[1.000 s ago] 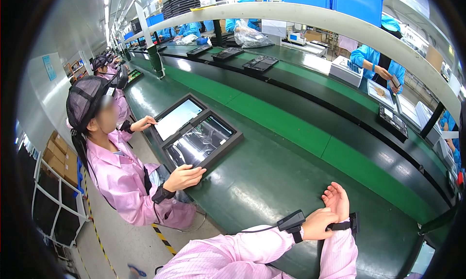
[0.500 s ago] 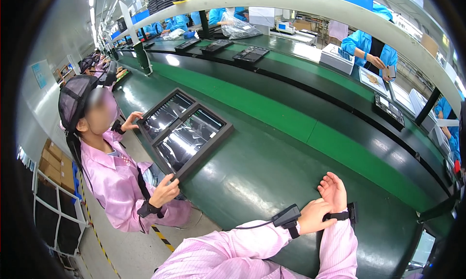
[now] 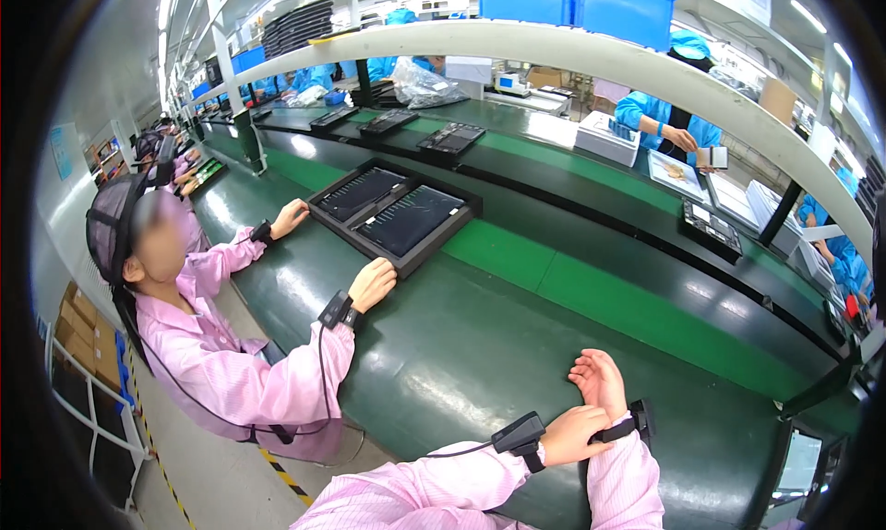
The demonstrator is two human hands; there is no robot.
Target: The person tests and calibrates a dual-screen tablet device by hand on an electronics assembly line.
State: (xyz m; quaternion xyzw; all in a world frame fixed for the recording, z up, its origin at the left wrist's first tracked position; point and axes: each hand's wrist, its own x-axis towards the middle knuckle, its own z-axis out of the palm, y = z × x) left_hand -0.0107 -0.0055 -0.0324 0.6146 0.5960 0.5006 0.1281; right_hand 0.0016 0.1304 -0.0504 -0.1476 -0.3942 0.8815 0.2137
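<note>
My left hand reaches across to my right wrist, its fingers closed on the black wrist strap there. A small black device sits on the far side of that strap. My right hand is held palm up above the green table, fingers apart and loosely bent, with nothing in it. On my left wrist is another black device with a cable running back along the pink sleeve.
At left, a co-worker in pink has both hands at a black two-compartment tray holding dark flat panels. Beyond it runs a dark conveyor bearing black trays. A white rail crosses above. A screen stands at lower right.
The co-worker has pushed the black tray away, toward the conveyor side, and stretched both arms out. My left hand stays on the right wrist strap. The view has shifted slightly.
</note>
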